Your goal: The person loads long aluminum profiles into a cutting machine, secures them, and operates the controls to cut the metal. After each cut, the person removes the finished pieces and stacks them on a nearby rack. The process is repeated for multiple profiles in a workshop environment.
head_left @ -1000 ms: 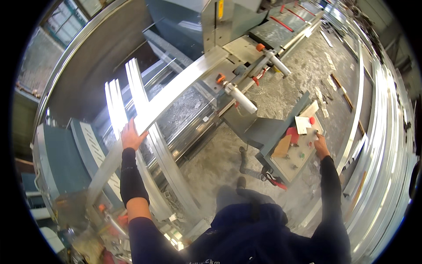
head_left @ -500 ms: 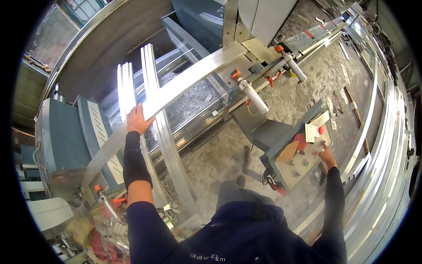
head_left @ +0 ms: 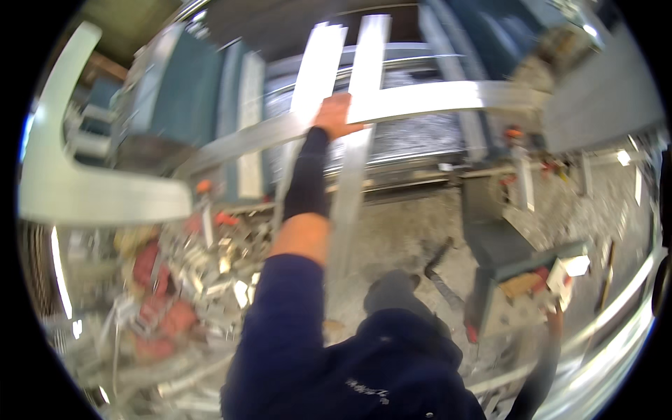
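Note:
My left hand lies flat across a long pale metal profile, with the thumb held out along it. Two sets of silver support rails run beneath this profile, near my palm. At the lower right my right hand is at the edge of a tilted control box. Motion blur smears its fingers, so their hold on any control is unclear. A white card and a brown piece sit on the box's face.
Blue-grey machine housings stand at the left. Orange-topped clamp cylinders flank the machine bed. Metal offcuts and red cloth-like material are heaped at lower left. Long metal lengths lie at right. A pale curved machine part juts in at left.
My view has swung left, so the machine and control box appear farther right and the offcut heap shows more. My left hand stays on the profile; my right remains at the control box.

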A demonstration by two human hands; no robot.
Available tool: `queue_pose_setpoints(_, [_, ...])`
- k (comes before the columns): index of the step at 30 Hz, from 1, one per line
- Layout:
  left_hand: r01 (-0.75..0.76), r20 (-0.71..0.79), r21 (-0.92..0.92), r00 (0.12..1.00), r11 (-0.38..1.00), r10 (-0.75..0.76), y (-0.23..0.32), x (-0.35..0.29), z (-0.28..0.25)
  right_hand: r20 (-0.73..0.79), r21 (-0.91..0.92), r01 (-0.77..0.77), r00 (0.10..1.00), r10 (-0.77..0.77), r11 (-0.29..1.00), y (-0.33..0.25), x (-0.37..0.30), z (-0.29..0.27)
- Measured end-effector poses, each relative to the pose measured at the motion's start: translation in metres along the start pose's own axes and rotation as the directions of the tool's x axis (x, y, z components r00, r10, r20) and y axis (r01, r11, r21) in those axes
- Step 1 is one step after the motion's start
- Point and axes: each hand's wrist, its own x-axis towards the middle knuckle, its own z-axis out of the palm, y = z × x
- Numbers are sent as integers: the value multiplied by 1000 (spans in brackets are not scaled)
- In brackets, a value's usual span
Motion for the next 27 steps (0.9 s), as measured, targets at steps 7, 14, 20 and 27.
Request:
queue_pose_setpoints(7, [92,30,125,995,988,-97,-1,-10,2,39,1,94,995,-94,996,-4,-1,-11])
queue_pose_setpoints(14, [91,35,122,995,988,-96,1,-4,0,66,-51,152,987,-149,987,-5,4,-10])
queue_pose_setpoints(20, [97,64,125,992,987,-105,2,-2,-2,12,-34,158,987,-158,987,-12,-7,-1])
queue_pose_setpoints(27, [97,65,119,992,988,-105,2,-4,-2,54,-11,165,985,-164,986,-8,-7,-6])
